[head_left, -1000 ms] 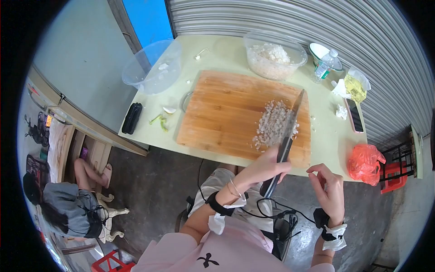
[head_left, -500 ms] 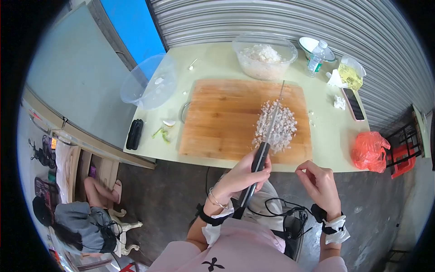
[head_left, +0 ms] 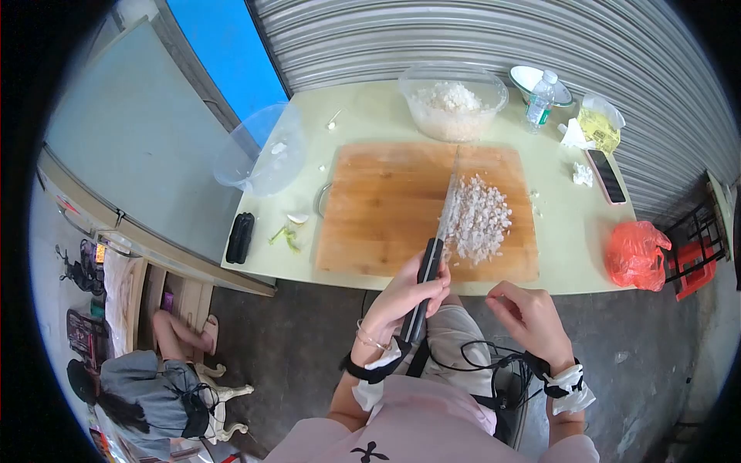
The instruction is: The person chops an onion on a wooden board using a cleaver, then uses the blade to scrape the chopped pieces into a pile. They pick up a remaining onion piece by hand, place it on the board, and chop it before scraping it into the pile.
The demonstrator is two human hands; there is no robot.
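Observation:
My left hand (head_left: 401, 299) is wrapped around the black handle of a long kitchen knife (head_left: 450, 199). The blade lies along the left side of a heap of finely chopped white pieces (head_left: 483, 220), its tip pointing to the far edge of the wooden cutting board (head_left: 378, 208). My right hand (head_left: 534, 322) hovers off the table's front edge, right of the knife handle. Its fingers are curled in with thumb close to forefinger, and nothing shows in them.
Behind the board stands a clear bowl (head_left: 454, 108) of white chopped pieces. An upright bottle (head_left: 540, 100), a phone (head_left: 607, 176) and a red plastic bag (head_left: 637, 255) are at right. A clear tub (head_left: 266, 158), green scraps (head_left: 285, 238) and a black case (head_left: 240, 238) lie left. A person (head_left: 147, 393) sits lower left.
The knife has swung left, from across the chopped heap to its left side, with my left hand moving slightly left. My right hand has shifted a little left.

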